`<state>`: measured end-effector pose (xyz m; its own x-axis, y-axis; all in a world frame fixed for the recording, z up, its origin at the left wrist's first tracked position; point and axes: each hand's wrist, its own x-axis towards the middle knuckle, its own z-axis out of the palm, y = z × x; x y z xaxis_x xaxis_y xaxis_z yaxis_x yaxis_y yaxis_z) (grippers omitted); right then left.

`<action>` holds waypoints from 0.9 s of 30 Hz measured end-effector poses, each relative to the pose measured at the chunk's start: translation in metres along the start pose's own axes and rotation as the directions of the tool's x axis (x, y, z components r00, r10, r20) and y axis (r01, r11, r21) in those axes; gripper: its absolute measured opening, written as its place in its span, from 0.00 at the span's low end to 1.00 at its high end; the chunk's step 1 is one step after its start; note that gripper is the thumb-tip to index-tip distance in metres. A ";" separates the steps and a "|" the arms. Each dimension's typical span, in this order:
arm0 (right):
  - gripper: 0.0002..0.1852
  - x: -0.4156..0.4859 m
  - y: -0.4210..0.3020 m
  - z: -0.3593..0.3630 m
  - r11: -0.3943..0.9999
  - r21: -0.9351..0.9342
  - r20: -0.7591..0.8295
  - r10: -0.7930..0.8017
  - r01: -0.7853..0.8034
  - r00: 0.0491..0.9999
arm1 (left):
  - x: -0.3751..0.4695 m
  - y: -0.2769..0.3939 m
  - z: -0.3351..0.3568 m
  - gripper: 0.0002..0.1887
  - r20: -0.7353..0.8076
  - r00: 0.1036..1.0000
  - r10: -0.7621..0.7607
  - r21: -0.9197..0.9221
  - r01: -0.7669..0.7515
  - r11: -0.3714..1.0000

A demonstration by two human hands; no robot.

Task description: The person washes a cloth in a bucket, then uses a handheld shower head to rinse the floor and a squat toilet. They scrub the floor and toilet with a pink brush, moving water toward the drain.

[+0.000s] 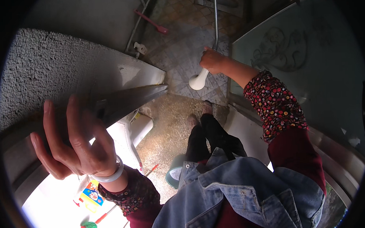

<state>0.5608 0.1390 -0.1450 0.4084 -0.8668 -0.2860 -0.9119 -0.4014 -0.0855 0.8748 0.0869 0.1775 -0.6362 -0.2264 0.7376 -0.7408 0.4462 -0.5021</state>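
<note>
A white shower head [197,81] is gripped in my right hand [212,61], fingers wrapped around its handle. Its flexible metal hose [216,19] runs from the fist up to the top of the view. No water can be made out coming from the head. On the other side, my left hand [92,154] is raised with fingers spread and holds nothing; a pale bangle [110,176] circles its wrist. Behind those fingers is a dark metal door or window frame [124,101] below a rough plaster wall [54,64]. I cannot tell whether the fingers touch it.
A frosted glass panel [290,80] with a scroll pattern stands at right. A pink long-handled tool [152,22] and a white tap [140,48] are at upper left. Near my legs is a green bucket [170,179]. A red-and-green brush [90,227] and printed packet [92,194] lie lower left.
</note>
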 end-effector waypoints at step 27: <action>0.08 -0.054 -0.037 0.014 0.983 0.177 -0.131 -0.018 0.041 0.991 | -0.030 0.069 -0.032 0.08 -0.212 0.972 0.102 0.222 -0.054 0.974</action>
<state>0.5719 0.2051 -0.1399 0.4263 -0.8909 -0.1569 -0.8872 -0.3779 -0.2647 0.8498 0.1520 0.1352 -0.6486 0.0090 0.7611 -0.7346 0.2544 -0.6290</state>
